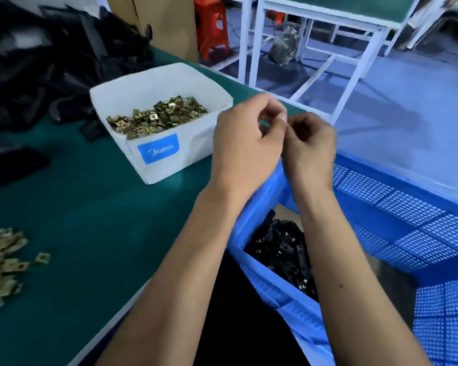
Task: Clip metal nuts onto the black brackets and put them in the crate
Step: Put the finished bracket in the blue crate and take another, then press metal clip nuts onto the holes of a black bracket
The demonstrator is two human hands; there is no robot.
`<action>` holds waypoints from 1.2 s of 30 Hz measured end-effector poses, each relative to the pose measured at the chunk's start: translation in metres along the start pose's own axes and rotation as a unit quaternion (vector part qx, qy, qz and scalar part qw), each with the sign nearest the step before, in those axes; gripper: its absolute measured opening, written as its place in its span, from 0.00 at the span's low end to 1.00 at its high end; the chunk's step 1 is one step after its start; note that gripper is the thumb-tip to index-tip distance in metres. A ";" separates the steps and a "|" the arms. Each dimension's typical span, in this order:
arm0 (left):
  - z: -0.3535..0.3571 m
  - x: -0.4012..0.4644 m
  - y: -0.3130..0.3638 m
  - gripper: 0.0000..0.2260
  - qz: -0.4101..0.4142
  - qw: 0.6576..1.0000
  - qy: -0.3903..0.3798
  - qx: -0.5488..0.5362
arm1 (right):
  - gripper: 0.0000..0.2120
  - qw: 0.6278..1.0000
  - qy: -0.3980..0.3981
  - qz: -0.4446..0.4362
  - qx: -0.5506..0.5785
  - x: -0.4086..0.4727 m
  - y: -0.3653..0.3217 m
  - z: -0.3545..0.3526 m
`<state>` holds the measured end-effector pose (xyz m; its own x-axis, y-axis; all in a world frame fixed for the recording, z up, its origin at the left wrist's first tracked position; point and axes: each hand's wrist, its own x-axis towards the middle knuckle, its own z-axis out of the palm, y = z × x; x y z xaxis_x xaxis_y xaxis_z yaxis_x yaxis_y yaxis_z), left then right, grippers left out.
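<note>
Below the hands, the blue crate (397, 207) is holding finished black brackets (283, 247); left hand (245, 143) and right hand (311, 149) are curling fingertips together, contents too blurred to tell.

1. Even, cool indoor light is falling from above; shadows are staying faint.
2. Motion blur is smearing the heap of black plastic parts (45, 62) at upper left.
3. Wide-angle distortion is bending the frame edges.
</note>
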<state>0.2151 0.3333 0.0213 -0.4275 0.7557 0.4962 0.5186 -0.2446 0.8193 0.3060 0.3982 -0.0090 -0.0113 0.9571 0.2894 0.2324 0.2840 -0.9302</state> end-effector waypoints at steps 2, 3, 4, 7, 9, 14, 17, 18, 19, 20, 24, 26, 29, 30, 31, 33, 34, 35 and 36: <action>-0.043 0.001 0.004 0.04 0.002 0.998 0.062 -0.012 | 0.05 0.996 -0.041 -0.078 0.029 -0.019 -0.039 0.029; -0.067 -0.001 0.002 0.04 -0.006 0.995 0.095 -0.008 | 0.05 0.991 -0.068 -0.111 0.044 -0.032 -0.056 0.049; -0.091 -0.005 -0.001 0.05 -0.013 0.992 0.129 0.004 | 0.06 0.984 -0.098 -0.137 0.050 -0.047 -0.071 0.068; -0.166 -0.026 -0.017 0.05 -0.047 0.968 0.227 0.099 | 0.06 0.960 -0.206 -0.190 0.008 -0.097 -0.104 0.127; -0.220 -0.048 -0.032 0.05 -0.082 0.947 0.268 0.158 | 0.06 0.931 -0.284 -0.225 -0.036 -0.133 -0.120 0.165; -0.337 -0.115 -0.066 0.06 -0.178 0.890 0.354 0.224 | 0.02 0.828 -0.474 -0.286 -0.090 -0.220 -0.158 0.241; -0.390 -0.158 -0.084 0.05 -0.228 0.844 0.398 0.278 | 0.05 0.760 -0.543 -0.333 -0.134 -0.268 -0.170 0.288; -0.406 -0.171 -0.090 0.04 -0.243 0.822 0.423 0.294 | 0.09 0.737 -0.557 -0.356 -0.139 -0.284 -0.173 0.305; -0.420 -0.182 -0.096 0.04 -0.261 0.797 0.451 0.305 | 0.16 0.714 -0.574 -0.375 -0.140 -0.298 -0.175 0.322; -0.432 -0.190 -0.100 0.04 -0.279 0.771 0.482 0.308 | 0.22 0.692 -0.592 -0.387 -0.144 -0.311 -0.176 0.338; -0.463 -0.204 -0.110 0.06 -0.303 0.698 0.616 0.203 | 0.27 0.659 -0.598 -0.396 -0.227 -0.350 -0.184 0.395; -0.469 -0.204 -0.112 0.06 -0.301 0.686 0.647 0.141 | 0.23 0.660 -0.579 -0.413 -0.241 -0.355 -0.188 0.413; -0.475 -0.204 -0.115 0.07 -0.300 0.701 0.641 0.084 | 0.18 0.679 -0.578 -0.418 -0.171 -0.356 -0.193 0.411; -0.477 -0.204 -0.114 0.07 -0.299 0.715 0.630 0.052 | 0.16 0.698 -0.571 -0.408 -0.140 -0.355 -0.193 0.403; -0.479 -0.204 -0.113 0.09 -0.298 0.729 0.616 0.015 | 0.13 0.714 -0.564 -0.401 -0.110 -0.353 -0.192 0.393; -0.482 -0.205 -0.111 0.17 -0.298 0.764 0.572 -0.038 | 0.08 0.705 -0.565 -0.423 -0.065 -0.347 -0.189 0.370; -0.483 -0.206 -0.111 0.22 -0.297 0.782 0.546 -0.039 | 0.07 0.677 -0.576 -0.455 -0.056 -0.343 -0.188 0.359; -0.483 -0.206 -0.112 0.24 -0.291 0.800 0.524 -0.034 | 0.07 0.639 -0.592 -0.489 -0.051 -0.338 -0.188 0.349; -0.482 -0.206 -0.112 0.22 -0.278 0.816 0.506 -0.026 | 0.06 0.603 -0.609 -0.513 -0.047 -0.332 -0.187 0.340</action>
<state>-0.1116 -0.0877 -0.0343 -0.9924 -0.1229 0.0059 0.0159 -0.0809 0.9966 -0.0641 0.0463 -0.0082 -0.8887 -0.3716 0.2686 -0.4513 0.8123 -0.3694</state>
